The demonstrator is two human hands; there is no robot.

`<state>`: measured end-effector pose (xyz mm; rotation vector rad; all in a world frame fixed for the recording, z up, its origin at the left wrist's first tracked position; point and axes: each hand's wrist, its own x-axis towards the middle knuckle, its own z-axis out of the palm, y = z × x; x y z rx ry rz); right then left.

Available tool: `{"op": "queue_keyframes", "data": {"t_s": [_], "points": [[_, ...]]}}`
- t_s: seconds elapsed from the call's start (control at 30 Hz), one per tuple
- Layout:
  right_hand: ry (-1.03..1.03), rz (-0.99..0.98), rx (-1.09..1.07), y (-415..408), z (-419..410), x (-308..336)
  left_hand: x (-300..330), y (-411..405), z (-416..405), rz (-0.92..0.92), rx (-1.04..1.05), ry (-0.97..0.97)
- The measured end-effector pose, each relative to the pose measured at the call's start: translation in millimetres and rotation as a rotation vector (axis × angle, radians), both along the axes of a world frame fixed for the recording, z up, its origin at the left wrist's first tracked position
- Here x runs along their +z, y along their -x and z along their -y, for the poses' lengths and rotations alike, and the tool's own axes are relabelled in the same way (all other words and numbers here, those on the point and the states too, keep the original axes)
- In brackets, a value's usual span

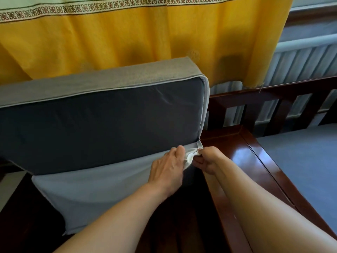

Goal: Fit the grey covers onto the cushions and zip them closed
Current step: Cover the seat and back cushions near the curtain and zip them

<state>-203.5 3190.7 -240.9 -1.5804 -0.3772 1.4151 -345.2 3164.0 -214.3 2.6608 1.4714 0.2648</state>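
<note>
A thick cushion point(102, 125) stands on edge, its dark inner face showing. The light grey cover point(102, 79) wraps its top and right side, and a loose grey flap point(87, 190) hangs down below. My left hand point(168, 167) presses on the flap's upper edge near the cushion's lower right corner. My right hand point(205, 160) pinches the bunched cover fabric at that corner, where the zip end point(199, 143) sits. The zip pull itself is too small to make out.
The cushion rests in a dark wooden sofa frame point(255, 161) with a glossy armrest at the right. Another grey-covered cushion point(310, 161) lies on the seat at the right. A yellow curtain point(145, 37) hangs behind, with a radiator point(300, 63) beside it.
</note>
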Motion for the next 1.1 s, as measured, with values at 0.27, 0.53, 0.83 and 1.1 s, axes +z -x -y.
{"op": "queue_keyframes", "data": {"t_s": [0.27,0.53,0.83,1.1], "points": [[-0.028,-0.103,-0.075,-12.2,-1.9,12.1,24.9,-10.4,-12.3,0.374,-0.106,-0.093],[-0.310,0.329,0.142,-27.8,-1.9,61.8,66.8,-35.3,-33.7,0.496,-0.054,-0.049],[-0.485,0.455,0.179,-58.8,-16.8,74.7,96.5,-63.2,-64.1,0.406,0.024,-0.011],[-0.539,0.543,0.123,-63.0,-36.8,73.0,103.3,-74.4,-89.8,0.364,0.027,-0.047]]}}
